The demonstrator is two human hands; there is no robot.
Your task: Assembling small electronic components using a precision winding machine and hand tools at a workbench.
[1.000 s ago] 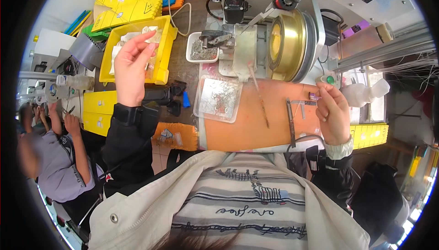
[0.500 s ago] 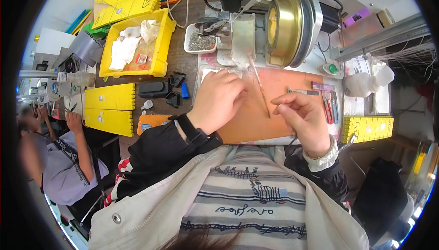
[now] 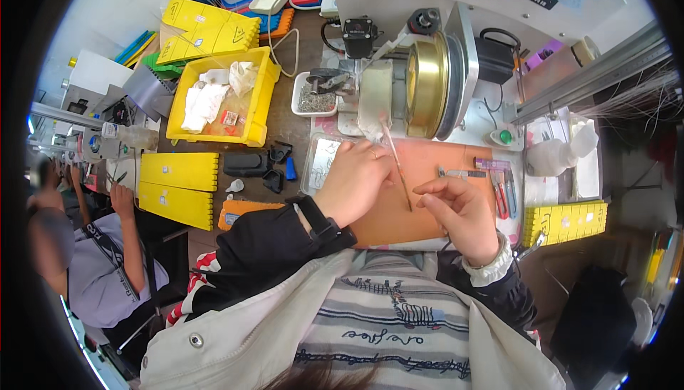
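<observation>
My left hand (image 3: 358,182), with a dark band at its wrist, is over the left part of an orange mat (image 3: 381,229). Its fingers are bent inward and pressed together; whatever they may hold is hidden. At the mat's right side, my right hand (image 3: 462,213) has thumb and forefinger in a pinch, and anything between the tips is too fine to make out. Between the two hands a thin, speckled rod with a dark tip (image 3: 400,171) slants across the mat. Behind it stands a machine with a brass-coloured wheel (image 3: 422,90).
Cutters with red and blue handles (image 3: 501,194) lie at the right. A clear flat case (image 3: 322,158), a white dish of small metal parts (image 3: 314,99) and a yellow bin (image 3: 262,101) are at the left. Notched yellow boards (image 3: 178,172) lie farther left, near a seated person (image 3: 107,269).
The whole bench appears lower in the picture, showing more of the machine's upper part. Both hands keep nearly the same pose beside the rod.
</observation>
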